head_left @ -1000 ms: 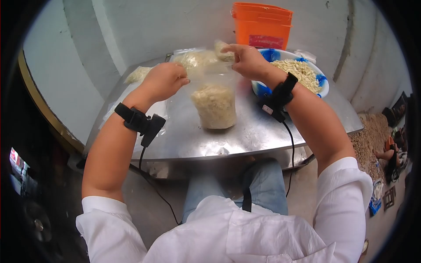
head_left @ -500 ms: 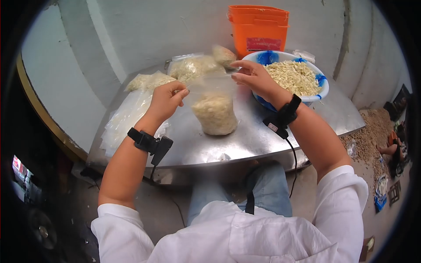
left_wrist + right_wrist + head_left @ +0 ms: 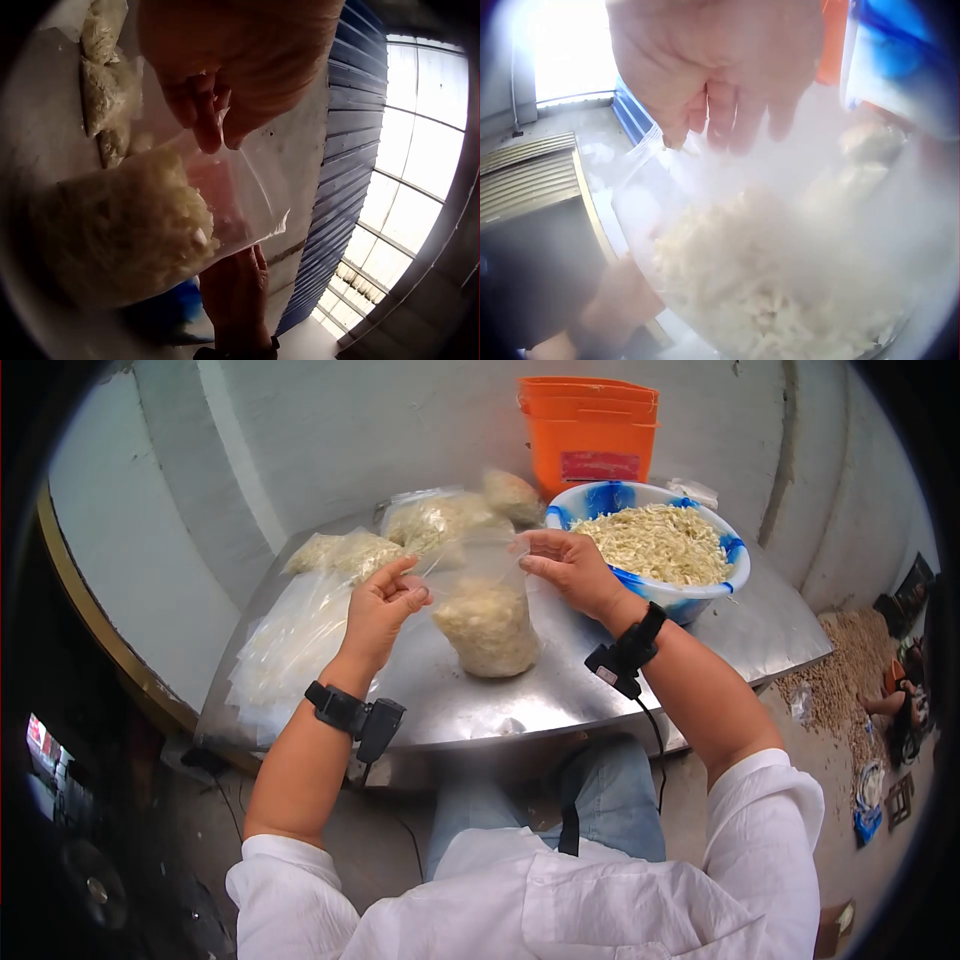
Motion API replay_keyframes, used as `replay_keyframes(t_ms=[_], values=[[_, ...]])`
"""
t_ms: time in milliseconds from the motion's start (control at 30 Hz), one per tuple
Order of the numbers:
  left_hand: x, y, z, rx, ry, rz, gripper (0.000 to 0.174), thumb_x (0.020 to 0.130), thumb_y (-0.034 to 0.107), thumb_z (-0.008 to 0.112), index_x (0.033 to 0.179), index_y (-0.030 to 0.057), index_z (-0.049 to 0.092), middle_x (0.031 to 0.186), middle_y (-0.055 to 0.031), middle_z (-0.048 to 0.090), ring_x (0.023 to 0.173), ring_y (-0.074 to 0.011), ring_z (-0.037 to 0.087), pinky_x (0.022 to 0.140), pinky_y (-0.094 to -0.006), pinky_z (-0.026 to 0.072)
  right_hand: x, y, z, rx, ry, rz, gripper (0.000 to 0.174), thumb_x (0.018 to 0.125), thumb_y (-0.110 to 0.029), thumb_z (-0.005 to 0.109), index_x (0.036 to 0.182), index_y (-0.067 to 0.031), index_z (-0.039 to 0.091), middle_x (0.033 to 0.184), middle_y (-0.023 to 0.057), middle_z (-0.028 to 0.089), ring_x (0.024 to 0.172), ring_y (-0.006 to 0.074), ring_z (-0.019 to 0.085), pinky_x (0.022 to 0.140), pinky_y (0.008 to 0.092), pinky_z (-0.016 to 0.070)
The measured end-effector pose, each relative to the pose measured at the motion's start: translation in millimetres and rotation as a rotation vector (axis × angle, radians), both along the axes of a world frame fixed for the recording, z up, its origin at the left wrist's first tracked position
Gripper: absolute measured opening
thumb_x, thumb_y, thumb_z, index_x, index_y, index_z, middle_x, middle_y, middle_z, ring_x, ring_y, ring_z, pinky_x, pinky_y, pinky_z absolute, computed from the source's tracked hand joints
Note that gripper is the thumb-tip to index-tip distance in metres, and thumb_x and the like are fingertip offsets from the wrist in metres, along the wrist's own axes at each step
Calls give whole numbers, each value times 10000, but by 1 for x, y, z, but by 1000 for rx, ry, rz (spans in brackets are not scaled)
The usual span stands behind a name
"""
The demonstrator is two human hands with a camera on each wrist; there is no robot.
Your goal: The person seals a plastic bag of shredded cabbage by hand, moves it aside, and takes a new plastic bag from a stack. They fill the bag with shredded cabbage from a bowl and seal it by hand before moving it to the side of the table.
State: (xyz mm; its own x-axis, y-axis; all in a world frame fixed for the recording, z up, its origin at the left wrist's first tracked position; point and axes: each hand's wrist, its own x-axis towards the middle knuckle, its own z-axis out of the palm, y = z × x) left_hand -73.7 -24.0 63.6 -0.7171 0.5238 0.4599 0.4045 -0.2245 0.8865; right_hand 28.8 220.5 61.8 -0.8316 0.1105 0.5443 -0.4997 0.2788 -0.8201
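Note:
A clear plastic bag (image 3: 487, 628) of pale, shredded pieces stands on the metal table in front of me. My left hand (image 3: 382, 612) pinches the left side of its top edge between thumb and fingers; the left wrist view shows the same pinch on the thin plastic (image 3: 259, 191). At the opposite side of the mouth, my right hand (image 3: 577, 572) grips the plastic between thumb and forefinger. In the right wrist view its other fingers (image 3: 744, 124) hang over the bag's top. The filling sits in the lower part, with bare plastic above.
A blue-and-white basin (image 3: 741, 565) heaped with similar pale pieces stands at the right. Behind it is an orange bucket (image 3: 588, 435). Several filled bags (image 3: 440, 515) lie along the back, and flat plastic bags (image 3: 285, 640) are spread at the left. The table's front edge (image 3: 480, 740) is near my legs.
My right hand has come down from over the basin's near side and taken hold of the bag's top edge. Both hands and the bag's top are slightly nearer me.

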Motion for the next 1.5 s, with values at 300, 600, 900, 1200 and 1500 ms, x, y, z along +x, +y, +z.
replay_keyframes(t_ms=[300, 600, 900, 1200, 1500], values=[[-2, -7, -6, -28, -250, 16, 158, 792, 76, 643, 934, 10, 617, 792, -41, 613, 673, -108, 586, 610, -210, 458, 1, -6, -6, 128, 106, -189, 126, 791, -105, 630, 850, 1, 663, 770, 38, 657, 704, 84, 562, 649, 225, 451], [-28, -21, 8, 10, -191, -157, 108, 784, 75, 654, 869, 17, 623, 775, -38, 611, 640, -103, 570, 605, -208, 462, 9, -4, -3, -67, 157, -133, 115, 798, -90, 606, 803, 16, 649, 728, 38, 647, 673, 80, 575, 638, 215, 458], [-7, -4, 40, -53, 139, 52, 338, 741, 171, 693, 1026, 4, 622, 1049, -101, 599, 974, -181, 551, 843, -282, 428, 14, -13, -6, 115, 145, -193, 87, 833, -51, 576, 842, 19, 626, 739, 21, 623, 691, 73, 557, 652, 212, 456], [33, 59, 65, -562, 925, 120, 333, 686, 221, 727, 955, 39, 652, 928, -121, 638, 869, -203, 592, 772, -311, 449, 12, -16, 10, 252, 298, -200, 110, 786, -94, 602, 811, 11, 622, 730, 91, 625, 682, 130, 578, 631, 259, 448], [48, 79, 73, -681, 796, 65, 166, 712, 154, 662, 794, 9, 664, 749, -127, 645, 709, -204, 619, 643, -297, 472, 22, -5, 1, 111, 210, -201, 109, 788, -101, 596, 814, 1, 627, 731, 77, 631, 686, 127, 584, 641, 256, 460]])
